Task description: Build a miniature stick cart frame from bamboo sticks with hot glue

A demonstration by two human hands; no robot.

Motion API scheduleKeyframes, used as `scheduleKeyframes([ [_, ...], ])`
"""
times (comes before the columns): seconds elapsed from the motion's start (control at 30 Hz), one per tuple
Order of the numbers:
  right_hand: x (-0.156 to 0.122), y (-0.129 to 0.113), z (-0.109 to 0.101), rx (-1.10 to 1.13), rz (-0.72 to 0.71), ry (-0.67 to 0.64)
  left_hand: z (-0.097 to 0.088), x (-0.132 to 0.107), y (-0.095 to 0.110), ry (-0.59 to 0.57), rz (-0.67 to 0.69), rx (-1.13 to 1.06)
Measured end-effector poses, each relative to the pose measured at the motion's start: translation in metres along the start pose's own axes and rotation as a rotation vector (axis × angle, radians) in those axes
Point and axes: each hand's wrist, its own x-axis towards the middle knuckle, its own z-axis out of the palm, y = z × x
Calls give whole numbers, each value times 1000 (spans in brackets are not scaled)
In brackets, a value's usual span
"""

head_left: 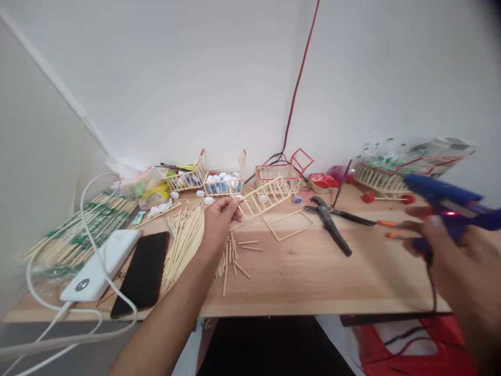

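My left hand (pixel 219 219) reaches across the wooden table (pixel 313 277) and pinches one end of a small ladder-like frame of bamboo sticks (pixel 264 197), lifted a little off the table. My right hand (pixel 462 261) is close to the camera at the right, blurred, and grips a blue hot glue gun (pixel 450 201) with a red light on it, nozzle pointing left. A square stick frame (pixel 288 225) lies flat just right of the left hand. Loose cut sticks (pixel 233 258) lie under my left wrist.
A bundle of long sticks (pixel 183 243), a black phone (pixel 143 274) and a white power bank (pixel 102 266) with cable lie at the left. Black pliers (pixel 331 224) lie in the middle. Stick baskets (pixel 223 180) stand along the wall, with a red cable (pixel 297 83) above.
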Motion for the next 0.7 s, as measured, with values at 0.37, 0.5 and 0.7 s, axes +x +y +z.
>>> scheduleKeyframes([
  [0.37, -61, -76, 116, 143, -103, -670, -1, -1, 5, 35, 17, 6],
  [0.5, -65, -82, 124, 56, -132, -640, -1, -1, 3, 20, 27, 29],
  [0.7, -72, -80, 125, 10, -161, -582, -1, -1, 2, -1, 19, 39],
])
